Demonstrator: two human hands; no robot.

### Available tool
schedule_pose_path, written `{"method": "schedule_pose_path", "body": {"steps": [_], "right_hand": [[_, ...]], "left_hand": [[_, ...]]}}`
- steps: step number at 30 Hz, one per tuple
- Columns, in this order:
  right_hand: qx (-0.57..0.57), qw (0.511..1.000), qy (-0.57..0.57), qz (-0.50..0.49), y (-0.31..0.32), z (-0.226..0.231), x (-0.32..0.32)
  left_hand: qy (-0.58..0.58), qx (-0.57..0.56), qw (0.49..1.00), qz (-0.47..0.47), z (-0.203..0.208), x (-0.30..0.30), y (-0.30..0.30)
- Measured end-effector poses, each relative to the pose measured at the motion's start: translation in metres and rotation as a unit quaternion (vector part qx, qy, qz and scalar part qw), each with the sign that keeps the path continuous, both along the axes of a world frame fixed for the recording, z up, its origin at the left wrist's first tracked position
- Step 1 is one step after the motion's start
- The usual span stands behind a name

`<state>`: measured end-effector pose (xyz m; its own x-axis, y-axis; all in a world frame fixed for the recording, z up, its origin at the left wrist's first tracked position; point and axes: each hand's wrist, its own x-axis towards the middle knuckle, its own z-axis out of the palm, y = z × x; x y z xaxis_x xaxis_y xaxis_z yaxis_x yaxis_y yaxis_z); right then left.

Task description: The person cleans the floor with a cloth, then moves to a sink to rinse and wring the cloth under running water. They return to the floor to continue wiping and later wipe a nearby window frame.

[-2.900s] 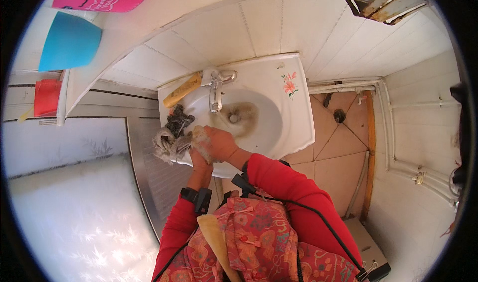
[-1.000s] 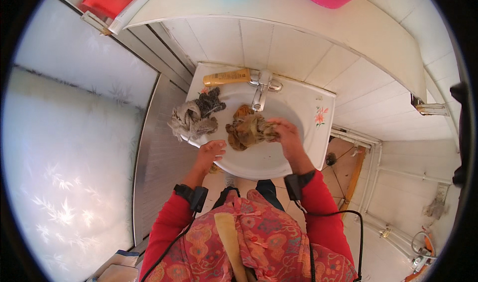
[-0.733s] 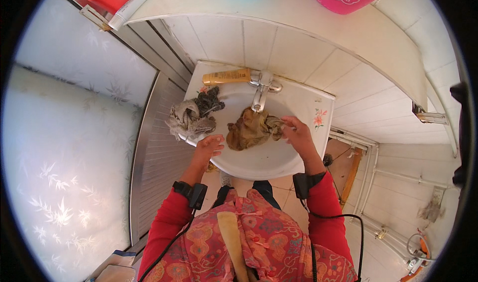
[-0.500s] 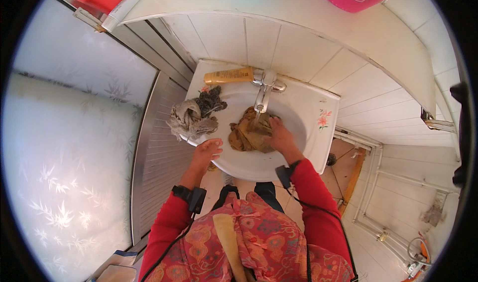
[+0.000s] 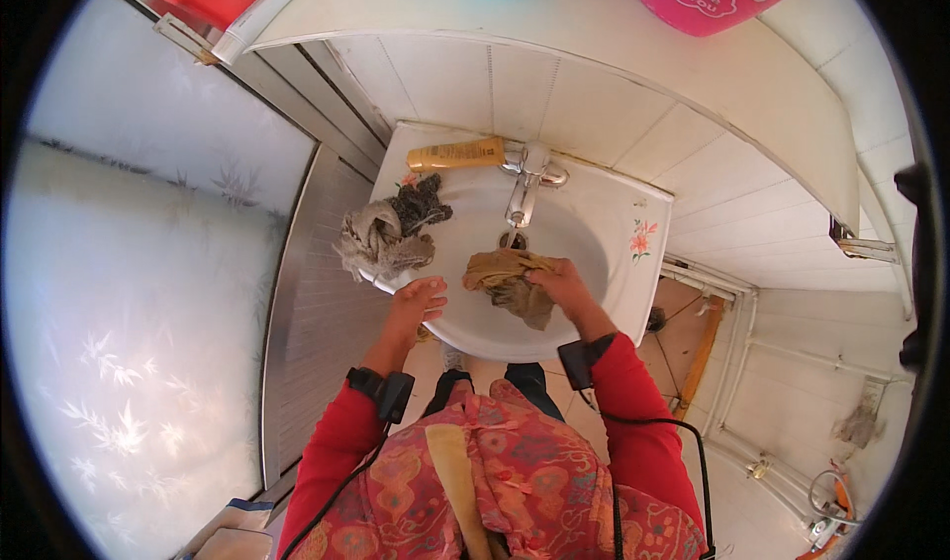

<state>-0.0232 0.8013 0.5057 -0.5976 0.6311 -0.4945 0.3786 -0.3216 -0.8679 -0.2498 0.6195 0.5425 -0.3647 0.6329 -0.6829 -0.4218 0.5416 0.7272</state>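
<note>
Cloth [image 5: 507, 281] seemingly pinched by right hand [image 5: 563, 284]; left hand [image 5: 421, 301] half-open.

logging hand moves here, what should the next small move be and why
Probably bring the left hand to the free left end of the brown cloth: the right hand grips only its right side, while the left looks empty and is close by, near the left front of the basin.

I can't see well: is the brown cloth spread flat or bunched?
Bunched: the brown cloth is creased, pinched in the right hand.
</note>
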Motion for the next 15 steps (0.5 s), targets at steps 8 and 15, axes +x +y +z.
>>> {"method": "schedule_pose_path", "body": {"steps": [8,15], "right_hand": [[0.344,0.890,-0.249,0.165,0.021,-0.004,0.012],[0.294,0.883,-0.318,0.179,-0.031,-0.056,-0.015]], "left_hand": [[-0.033,-0.015,0.999,0.000,-0.019,0.005,0.010],[-0.049,-0.042,0.998,-0.011,-0.025,0.013,0.017]]}}
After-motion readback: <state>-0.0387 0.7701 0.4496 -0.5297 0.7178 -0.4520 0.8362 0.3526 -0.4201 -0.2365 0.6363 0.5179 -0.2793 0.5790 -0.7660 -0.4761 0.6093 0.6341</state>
